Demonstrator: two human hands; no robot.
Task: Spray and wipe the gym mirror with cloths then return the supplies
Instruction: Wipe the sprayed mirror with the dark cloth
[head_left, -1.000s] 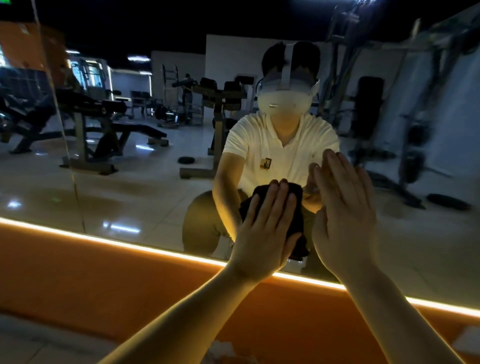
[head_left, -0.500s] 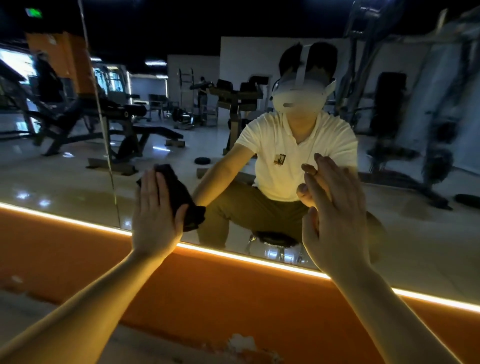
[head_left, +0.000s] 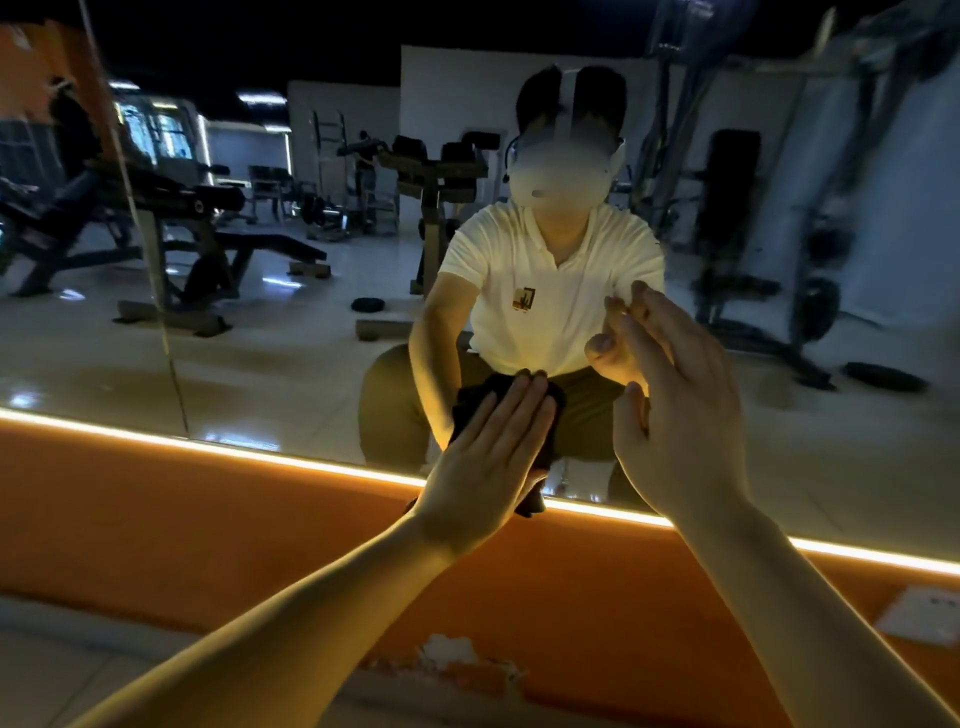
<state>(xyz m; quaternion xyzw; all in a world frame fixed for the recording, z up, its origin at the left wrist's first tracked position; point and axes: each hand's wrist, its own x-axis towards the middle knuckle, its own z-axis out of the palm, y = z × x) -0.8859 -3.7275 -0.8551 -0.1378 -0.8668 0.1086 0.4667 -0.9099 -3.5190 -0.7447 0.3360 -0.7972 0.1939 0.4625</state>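
The gym mirror (head_left: 270, 364) fills the wall ahead and reflects a crouching person in a white shirt. My left hand (head_left: 485, 460) lies flat with straight fingers and presses a black cloth (head_left: 535, 501) against the glass near the mirror's lower edge. Most of the cloth is hidden behind the hand. My right hand (head_left: 675, 410) stands open, its fingers straight, with the fingertips at the glass just right of the cloth. It holds nothing. No spray bottle is in view.
A lit strip (head_left: 208, 447) runs along the mirror's bottom edge above an orange wall panel (head_left: 182, 525). A white socket plate (head_left: 922, 616) sits low on the right. Chipped paint (head_left: 452, 654) shows at the panel's foot. A vertical seam (head_left: 150, 291) divides the mirror on the left.
My left hand slid the cloth left along the glass, then back right and lower, to the mirror's bottom edge. My right hand stayed flat at the glass.
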